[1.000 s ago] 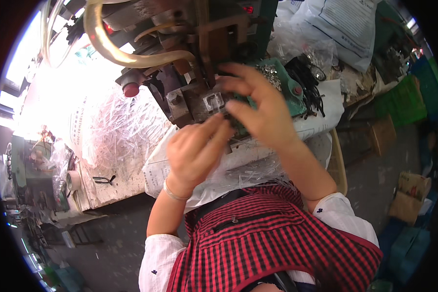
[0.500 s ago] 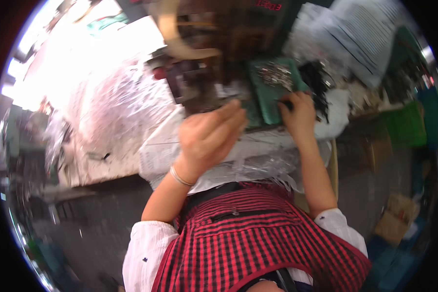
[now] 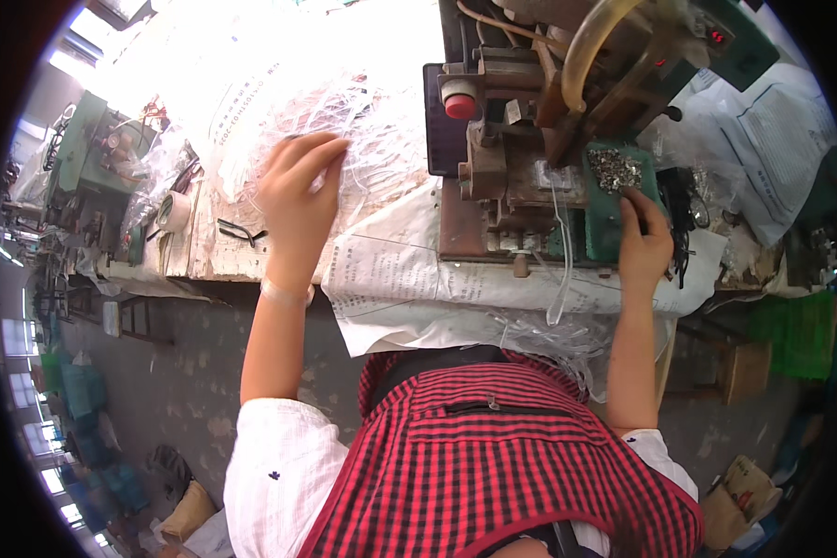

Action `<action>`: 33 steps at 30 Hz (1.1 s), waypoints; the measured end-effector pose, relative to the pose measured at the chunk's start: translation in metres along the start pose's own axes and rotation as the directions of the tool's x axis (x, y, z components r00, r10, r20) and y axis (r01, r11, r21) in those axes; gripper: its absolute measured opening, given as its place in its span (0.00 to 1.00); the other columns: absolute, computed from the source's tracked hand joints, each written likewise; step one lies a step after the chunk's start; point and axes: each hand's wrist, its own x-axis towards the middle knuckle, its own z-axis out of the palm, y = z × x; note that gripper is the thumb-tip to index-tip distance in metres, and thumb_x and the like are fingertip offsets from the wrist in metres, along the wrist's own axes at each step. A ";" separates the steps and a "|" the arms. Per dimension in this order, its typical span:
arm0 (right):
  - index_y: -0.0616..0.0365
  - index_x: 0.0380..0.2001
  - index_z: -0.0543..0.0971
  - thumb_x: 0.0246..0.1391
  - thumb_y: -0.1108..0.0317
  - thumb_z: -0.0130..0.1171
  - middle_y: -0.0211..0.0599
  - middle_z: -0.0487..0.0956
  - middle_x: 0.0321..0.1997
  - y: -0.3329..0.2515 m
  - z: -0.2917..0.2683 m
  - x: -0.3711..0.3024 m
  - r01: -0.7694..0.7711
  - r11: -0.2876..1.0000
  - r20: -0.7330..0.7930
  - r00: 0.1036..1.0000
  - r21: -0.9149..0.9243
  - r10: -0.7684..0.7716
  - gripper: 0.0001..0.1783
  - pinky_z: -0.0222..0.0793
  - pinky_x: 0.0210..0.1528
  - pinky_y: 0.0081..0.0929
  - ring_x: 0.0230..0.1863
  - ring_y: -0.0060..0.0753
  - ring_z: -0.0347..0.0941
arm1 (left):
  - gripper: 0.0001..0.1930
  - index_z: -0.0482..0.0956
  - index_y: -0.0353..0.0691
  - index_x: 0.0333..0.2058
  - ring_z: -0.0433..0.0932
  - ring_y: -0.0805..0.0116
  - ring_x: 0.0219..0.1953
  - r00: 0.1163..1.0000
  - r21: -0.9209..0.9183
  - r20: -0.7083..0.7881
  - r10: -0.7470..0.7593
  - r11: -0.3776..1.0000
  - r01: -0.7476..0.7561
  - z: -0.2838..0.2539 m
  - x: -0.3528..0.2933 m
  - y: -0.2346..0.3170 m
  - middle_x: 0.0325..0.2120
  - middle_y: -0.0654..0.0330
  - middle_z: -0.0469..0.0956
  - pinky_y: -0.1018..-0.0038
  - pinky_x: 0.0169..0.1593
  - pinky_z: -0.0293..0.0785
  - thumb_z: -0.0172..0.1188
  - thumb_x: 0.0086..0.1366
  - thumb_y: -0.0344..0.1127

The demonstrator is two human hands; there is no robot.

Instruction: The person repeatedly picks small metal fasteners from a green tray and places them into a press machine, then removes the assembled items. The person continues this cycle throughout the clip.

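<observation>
My left hand [image 3: 299, 200] is over a heap of thin clear plastic strips [image 3: 363, 121] on the left of the workbench. Its thumb and fingers come together at the tips; anything between them is too faint to name. My right hand [image 3: 645, 244] touches the near edge of a pile of small metal parts [image 3: 614, 169] on a green tray [image 3: 607, 232]. Thumb and forefinger are closed there, and what they pinch is hidden. Between the hands stands a bench machine [image 3: 507, 186]. From its work plate a clear plastic strip loop [image 3: 564, 265] hangs over the bench edge.
The machine carries a red button [image 3: 459, 106] and a curved hose [image 3: 581, 56]. Black cords [image 3: 684, 219] lie right of the tray, near a large plastic bag [image 3: 772, 139]. A tape roll [image 3: 174, 212] and black-handled snips [image 3: 242, 232] lie at the left.
My left hand has moved from in front of the machine leftward to the strip heap. My right hand has shifted to the metal parts. The view has swung left, so the machine appears farther right.
</observation>
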 end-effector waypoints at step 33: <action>0.62 0.48 0.78 0.54 0.80 0.68 0.35 0.83 0.43 -0.099 0.037 0.004 0.003 0.830 -0.037 0.999 0.557 0.021 0.18 0.74 0.49 0.22 0.44 0.24 0.80 | 0.12 0.82 0.35 0.48 0.74 0.82 0.25 0.797 -0.755 0.208 -0.567 0.425 0.499 0.055 -0.003 0.062 0.31 0.63 0.82 0.83 0.28 0.67 0.53 0.79 0.35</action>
